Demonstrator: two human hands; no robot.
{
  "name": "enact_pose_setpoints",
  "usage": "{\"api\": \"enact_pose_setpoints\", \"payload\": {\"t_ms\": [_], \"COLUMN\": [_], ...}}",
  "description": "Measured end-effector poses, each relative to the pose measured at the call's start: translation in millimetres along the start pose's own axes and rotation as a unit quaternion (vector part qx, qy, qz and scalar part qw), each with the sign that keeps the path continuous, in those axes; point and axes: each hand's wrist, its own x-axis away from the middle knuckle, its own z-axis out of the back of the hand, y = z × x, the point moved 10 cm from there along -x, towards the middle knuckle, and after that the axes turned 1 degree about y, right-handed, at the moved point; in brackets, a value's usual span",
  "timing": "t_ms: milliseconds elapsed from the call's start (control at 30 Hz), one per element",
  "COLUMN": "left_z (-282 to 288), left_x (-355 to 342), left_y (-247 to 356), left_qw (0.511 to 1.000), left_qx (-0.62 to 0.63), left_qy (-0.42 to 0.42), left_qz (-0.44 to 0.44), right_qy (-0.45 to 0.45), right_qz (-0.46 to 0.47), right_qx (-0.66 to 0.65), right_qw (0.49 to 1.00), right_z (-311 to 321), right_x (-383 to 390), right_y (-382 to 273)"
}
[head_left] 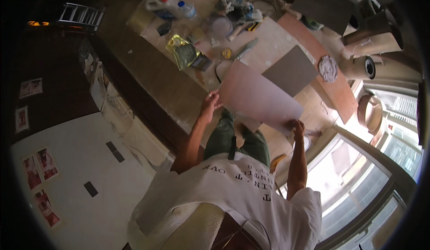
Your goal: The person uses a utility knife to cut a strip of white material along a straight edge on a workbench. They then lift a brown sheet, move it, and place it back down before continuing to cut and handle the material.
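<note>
A thin, pale pinkish-brown sheet (260, 95) hangs in front of my body, held between my two hands. My left hand (210, 105) is closed on its left edge, fingers pinching the near corner. At the opposite end, my right hand (298, 130) grips the near right corner, and shadow hides part of the fingers. Just beyond the held sheet lies a flat, darker grey-brown sheet (292, 69). A knife-like tool (246, 48) and a small yellow roll (226, 53) rest on the worktable (273, 39) past its far edge.
A white jug with a red cap (156, 3), a clear blue-capped bottle (186, 10) and a yellow-edged pouch (182, 52) stand or lie at the far left. Rolled sheets (374, 46) crowd the right, beside a crumpled round pad (328, 69). A window (349, 173) borders my right side.
</note>
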Motion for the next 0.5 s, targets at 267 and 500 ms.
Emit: {"api": "enact_pose_setpoints", "payload": {"t_ms": [267, 500], "left_z": [-34, 108], "left_x": [138, 188], "left_y": [52, 90], "left_qw": [0.975, 0.911], "left_qx": [0.171, 0.305], "left_qy": [-0.043, 0.067], "left_qz": [-0.138, -0.269], "right_qy": [-0.165, -0.32], "right_qz": [0.209, -0.028], "right_qx": [0.072, -0.23], "right_qw": [0.961, 0.918], "right_z": [-17, -157], "right_x": [51, 148], "right_y": [1, -80]}}
